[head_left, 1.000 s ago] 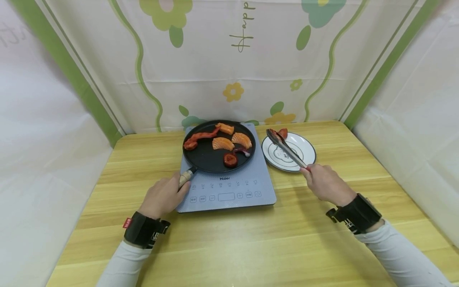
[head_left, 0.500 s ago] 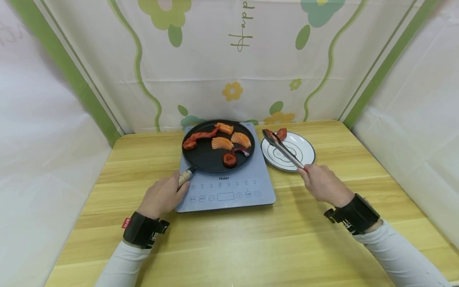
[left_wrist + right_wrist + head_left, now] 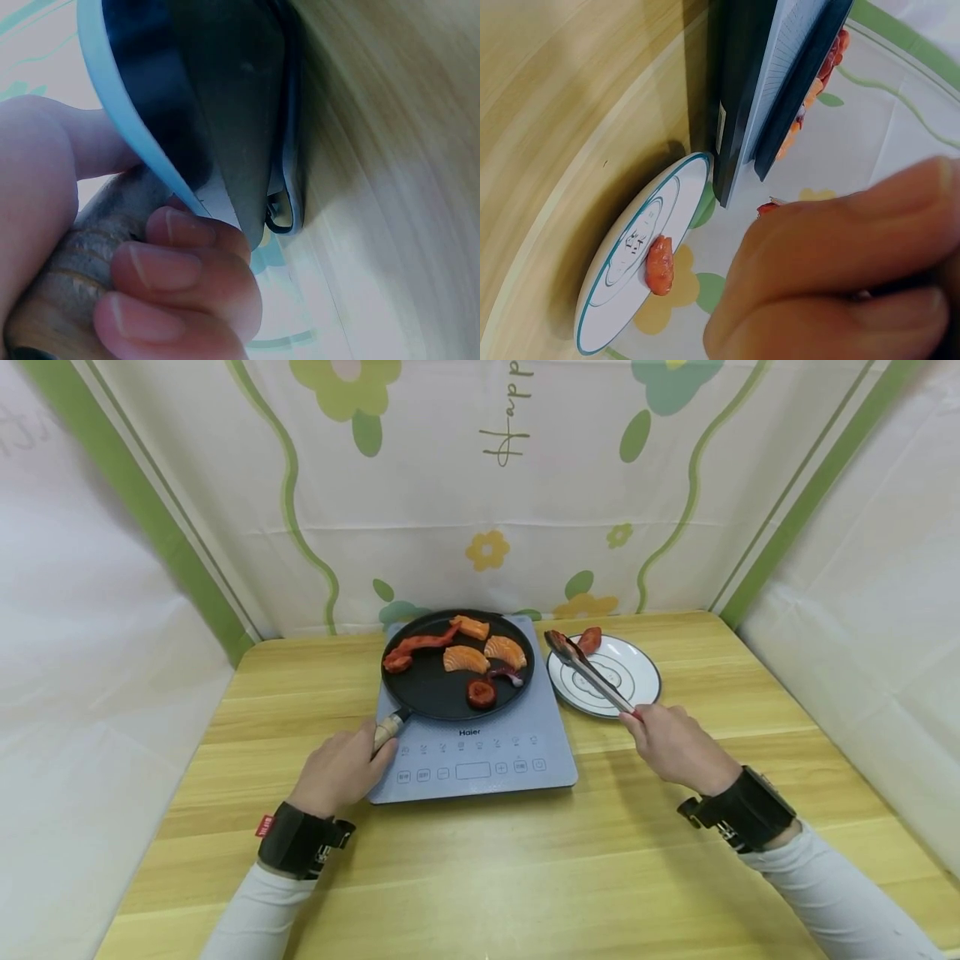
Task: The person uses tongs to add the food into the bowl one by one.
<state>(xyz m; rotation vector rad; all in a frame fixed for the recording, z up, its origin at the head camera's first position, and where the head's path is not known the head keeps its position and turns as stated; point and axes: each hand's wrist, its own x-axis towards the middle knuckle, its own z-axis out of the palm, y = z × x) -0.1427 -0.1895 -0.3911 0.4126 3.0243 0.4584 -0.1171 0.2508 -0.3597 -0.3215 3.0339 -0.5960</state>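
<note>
In the head view my left hand (image 3: 341, 768) grips the wooden handle (image 3: 388, 732) of a black frying pan (image 3: 438, 695). Its curled fingers (image 3: 169, 266) wrap that handle in the left wrist view. My right hand (image 3: 684, 747) holds metal tongs (image 3: 609, 692) with dark tips, which reach over the left edge of a white plate (image 3: 637, 681). A reddish piece of food (image 3: 559, 638) shows between the tips. Another red piece of meat (image 3: 660, 265) lies on the plate. In the pan are orange salmon slices (image 3: 466, 660), a long red strip (image 3: 423, 644) and a round red slice (image 3: 481, 694).
The pan sits on a grey Haier induction cooker (image 3: 435, 787), with the plate to its right. All stand on a wooden table (image 3: 495, 877). A flower-patterned cloth (image 3: 420, 493) rises behind the table's back edge.
The right hand and the tongs have shifted slightly left, carrying the tips and the reddish piece to the plate's left edge. The left hand and the pan have stayed put.
</note>
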